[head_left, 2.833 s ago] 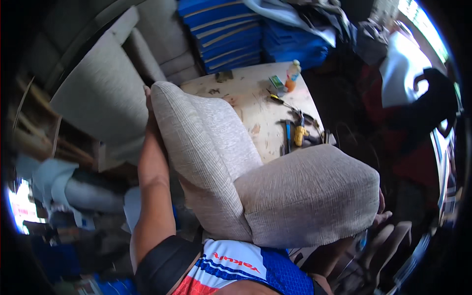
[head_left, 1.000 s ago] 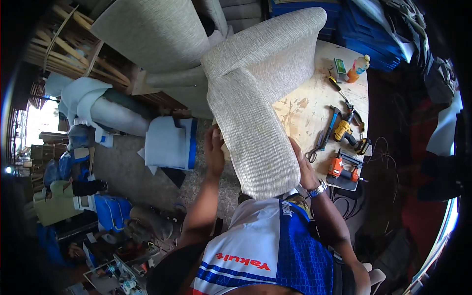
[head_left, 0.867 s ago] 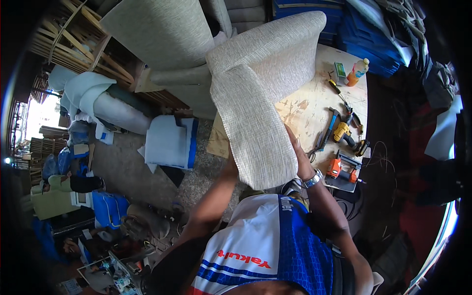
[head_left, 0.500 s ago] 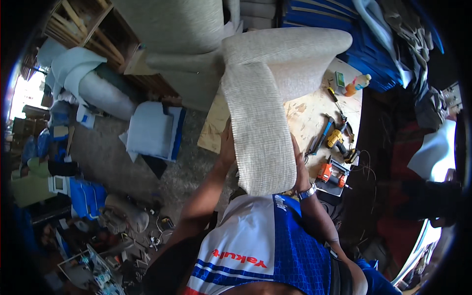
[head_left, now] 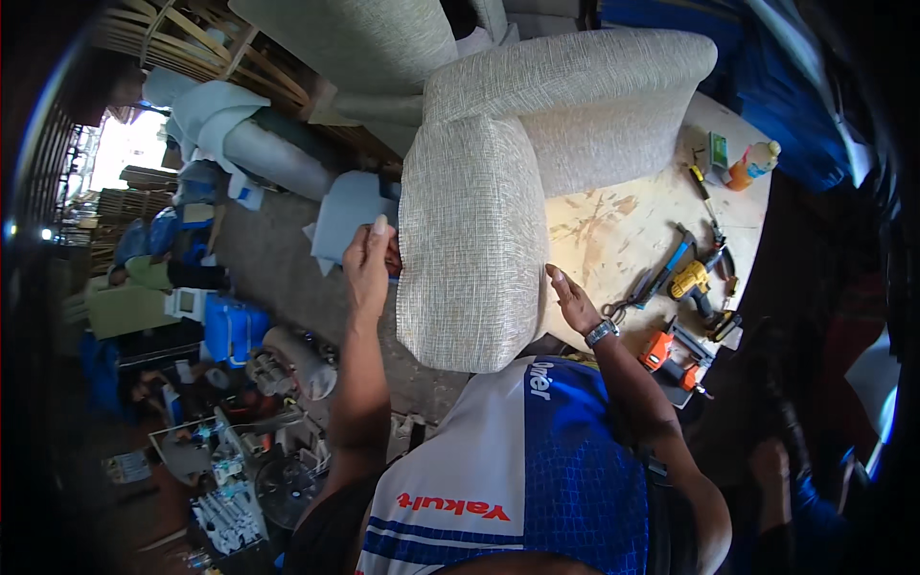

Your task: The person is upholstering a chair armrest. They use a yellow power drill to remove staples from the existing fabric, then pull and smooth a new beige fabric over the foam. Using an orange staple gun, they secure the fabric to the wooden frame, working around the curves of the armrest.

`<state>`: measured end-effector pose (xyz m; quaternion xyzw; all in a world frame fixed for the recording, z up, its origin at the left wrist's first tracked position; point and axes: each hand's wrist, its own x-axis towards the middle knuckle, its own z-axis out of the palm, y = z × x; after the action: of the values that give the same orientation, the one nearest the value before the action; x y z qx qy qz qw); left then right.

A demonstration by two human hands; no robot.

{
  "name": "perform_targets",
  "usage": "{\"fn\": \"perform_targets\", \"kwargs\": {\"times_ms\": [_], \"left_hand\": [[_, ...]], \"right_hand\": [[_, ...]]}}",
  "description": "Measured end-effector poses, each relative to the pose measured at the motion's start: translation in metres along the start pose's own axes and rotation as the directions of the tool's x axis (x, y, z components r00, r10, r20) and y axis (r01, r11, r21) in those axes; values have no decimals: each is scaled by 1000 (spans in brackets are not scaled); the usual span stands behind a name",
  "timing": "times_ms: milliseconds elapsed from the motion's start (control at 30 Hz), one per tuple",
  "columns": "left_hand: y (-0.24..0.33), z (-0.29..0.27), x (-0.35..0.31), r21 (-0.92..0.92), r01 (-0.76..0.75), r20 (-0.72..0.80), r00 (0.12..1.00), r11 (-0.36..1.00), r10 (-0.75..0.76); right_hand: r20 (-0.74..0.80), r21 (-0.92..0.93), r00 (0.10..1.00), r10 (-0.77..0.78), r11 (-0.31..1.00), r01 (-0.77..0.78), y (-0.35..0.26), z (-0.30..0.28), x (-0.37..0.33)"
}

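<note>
A padded piece of furniture covered in beige woven fabric (head_left: 460, 249) stands before me, its rounded armrest pointing toward my body. My left hand (head_left: 367, 268) is closed at the armrest's left side, fingers curled at the loose fabric edge (head_left: 401, 287) with the thumb on top; the exact grip is partly hidden. At the opposite side of the armrest, my right hand (head_left: 575, 303) lies with fingers stretched out, fingertips close against the padding. It wears a metal watch (head_left: 602, 333) on the wrist and holds nothing.
Right of the furniture, a wooden tabletop (head_left: 613, 216) carries a yellow-black cordless drill (head_left: 692, 283), an orange staple gun (head_left: 661, 351), a blue-handled tool (head_left: 676, 257) and a bottle with orange liquid (head_left: 752, 168). A blue case (head_left: 233, 329) and clutter lie on the floor at left.
The armrest now shows wider and fuller, its padded right side in view. My left hand has moved left and curled at the fabric edge; my right hand shows more fully beside the padding.
</note>
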<state>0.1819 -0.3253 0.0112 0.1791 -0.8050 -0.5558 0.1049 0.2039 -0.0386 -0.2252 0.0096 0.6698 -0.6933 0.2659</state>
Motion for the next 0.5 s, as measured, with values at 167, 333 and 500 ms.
{"fn": "perform_targets", "kwargs": {"times_ms": [167, 333, 500], "left_hand": [[22, 19, 7, 386, -207, 17, 976, 899, 218], [-2, 22, 57, 124, -104, 110, 990, 987, 90], [-5, 39, 87, 307, -306, 164, 950, 901, 267]], "right_hand": [[20, 45, 996, -82, 996, 81, 9, -2, 6], [11, -27, 982, -188, 982, 188, -19, -6, 16], [-145, -117, 873, -466, 884, 453, -72, 47, 21]]}}
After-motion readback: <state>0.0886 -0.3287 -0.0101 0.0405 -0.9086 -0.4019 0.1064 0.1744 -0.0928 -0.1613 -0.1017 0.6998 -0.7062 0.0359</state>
